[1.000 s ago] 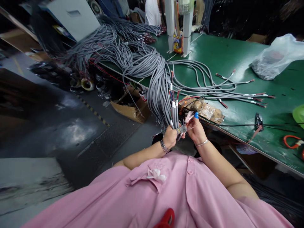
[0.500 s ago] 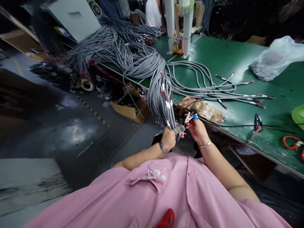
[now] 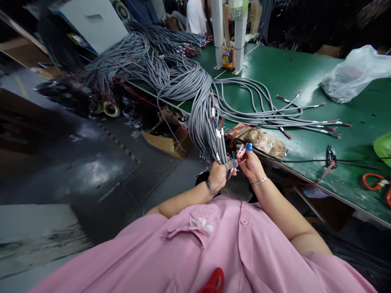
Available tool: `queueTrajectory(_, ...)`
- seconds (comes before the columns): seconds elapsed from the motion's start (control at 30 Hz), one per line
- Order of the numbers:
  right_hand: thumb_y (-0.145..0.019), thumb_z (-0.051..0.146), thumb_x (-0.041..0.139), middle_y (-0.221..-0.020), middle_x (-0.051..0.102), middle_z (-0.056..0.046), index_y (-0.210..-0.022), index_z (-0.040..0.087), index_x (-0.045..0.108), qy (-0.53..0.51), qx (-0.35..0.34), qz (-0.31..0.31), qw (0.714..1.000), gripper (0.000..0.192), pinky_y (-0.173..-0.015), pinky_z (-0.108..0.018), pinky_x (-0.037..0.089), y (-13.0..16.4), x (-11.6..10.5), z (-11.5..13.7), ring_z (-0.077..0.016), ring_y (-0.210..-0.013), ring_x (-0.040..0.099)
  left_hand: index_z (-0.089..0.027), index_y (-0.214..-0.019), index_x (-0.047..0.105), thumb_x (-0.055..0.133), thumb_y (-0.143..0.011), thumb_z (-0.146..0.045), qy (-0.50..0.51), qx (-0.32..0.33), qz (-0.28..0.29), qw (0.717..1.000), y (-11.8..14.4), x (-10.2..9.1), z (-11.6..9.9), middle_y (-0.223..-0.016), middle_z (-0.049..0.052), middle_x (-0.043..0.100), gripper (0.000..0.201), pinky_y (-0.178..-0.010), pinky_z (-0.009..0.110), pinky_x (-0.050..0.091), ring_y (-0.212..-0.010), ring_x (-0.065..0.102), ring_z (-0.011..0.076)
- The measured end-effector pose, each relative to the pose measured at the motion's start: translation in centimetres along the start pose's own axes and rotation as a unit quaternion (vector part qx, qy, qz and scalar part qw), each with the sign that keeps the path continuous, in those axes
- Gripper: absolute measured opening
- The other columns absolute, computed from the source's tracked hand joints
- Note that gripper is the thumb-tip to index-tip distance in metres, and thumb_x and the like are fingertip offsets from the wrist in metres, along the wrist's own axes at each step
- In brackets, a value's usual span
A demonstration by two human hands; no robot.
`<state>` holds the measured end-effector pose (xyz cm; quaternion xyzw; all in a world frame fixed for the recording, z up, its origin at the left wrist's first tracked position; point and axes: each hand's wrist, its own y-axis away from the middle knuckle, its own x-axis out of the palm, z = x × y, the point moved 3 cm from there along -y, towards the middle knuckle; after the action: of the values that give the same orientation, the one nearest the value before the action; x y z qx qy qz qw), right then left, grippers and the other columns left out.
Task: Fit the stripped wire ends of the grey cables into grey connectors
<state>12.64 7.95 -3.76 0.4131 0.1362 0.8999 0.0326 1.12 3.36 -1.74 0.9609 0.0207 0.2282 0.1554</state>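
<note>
So what's the left hand (image 3: 217, 177) doing?

Fingers are wrapped tight around a few gray cables (image 3: 222, 151), stripped ends poking up, just off the near edge of the green table (image 3: 284, 67). One digit wears a gray cover (image 3: 232, 164).

And the right hand (image 3: 253, 167)?

Just beside it, fingertips pinching a small pink thing (image 3: 241, 151), blue cover (image 3: 249, 147) on one tip. Can't tell if they've got a wire too, it's tiny.

Anything around them?

Yeah, a big cable bundle (image 3: 199, 112) hangs over the table edge, left of the hands. Some wrapped cardboard (image 3: 270, 143) sits at the edge to the right, and a plastic bag (image 3: 343, 77) is well apart, far right.
</note>
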Motion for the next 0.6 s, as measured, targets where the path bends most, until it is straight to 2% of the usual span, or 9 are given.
queueTrajectory(0.13,-0.068,0.058,0.073,-0.060,0.060,0.002,-0.071,0.018,0.060,0.022,-0.026,-0.026,0.999,0.043,-0.045,-0.021,0.039,0.0,0.2,-0.1,-0.0081,-0.050,0.050,-0.015,-0.076,0.052,0.081,-0.057,-0.039,-0.017,0.002,0.011,1.000,-0.2,-0.2,0.3,-0.058,-0.001,0.061,0.042,-0.043,0.023,0.047,-0.045,0.055,0.0102)
queueTrajectory(0.23,-0.069,0.065,0.067,-0.061,0.060,0.001,-0.071,0.019,0.059,0.039,-0.021,-0.020,0.999,0.047,-0.045,-0.022,0.040,0.2,0.1,-0.1,-0.0096,-0.051,0.051,-0.016,-0.077,0.051,0.082,-0.056,-0.038,-0.014,0.001,0.011,1.000,-0.1,-0.4,0.4,-0.058,-0.002,0.060,0.044,-0.043,0.023,0.046,-0.045,0.055,0.0102)
queueTrajectory(0.4,-0.072,0.074,0.055,-0.074,0.064,-0.002,-0.079,0.020,0.064,0.053,0.056,0.066,0.995,0.056,-0.052,-0.024,0.045,1.8,-1.0,0.1,-0.0106,-0.057,0.053,-0.018,-0.079,0.050,0.082,-0.055,-0.036,0.005,0.009,0.006,1.000,0.5,-0.7,-0.2,-0.056,-0.004,0.058,0.044,-0.043,0.023,0.046,-0.045,0.055,0.0106)
queueTrajectory(0.53,-0.066,0.055,0.075,-0.084,0.064,-0.002,-0.092,0.020,0.068,0.134,0.074,0.159,0.975,0.044,-0.058,-0.025,0.045,4.5,-1.7,0.3,-0.0103,-0.062,0.050,-0.016,-0.073,0.051,0.081,-0.057,-0.037,-0.017,0.024,0.009,1.000,1.2,-1.1,-0.1,-0.053,-0.004,0.056,0.040,-0.044,0.023,0.045,-0.043,0.053,0.0096)
queueTrajectory(0.6,-0.069,0.043,0.077,-0.078,0.062,0.001,-0.090,0.020,0.068,0.185,0.036,0.155,0.970,0.033,-0.057,-0.024,0.042,5.5,-1.8,0.3,-0.0088,-0.059,0.047,-0.016,-0.072,0.053,0.080,-0.060,-0.039,-0.034,0.033,0.014,0.999,1.3,-1.5,0.2,-0.052,-0.003,0.057,0.038,-0.045,0.024,0.046,-0.043,0.053,0.0101)
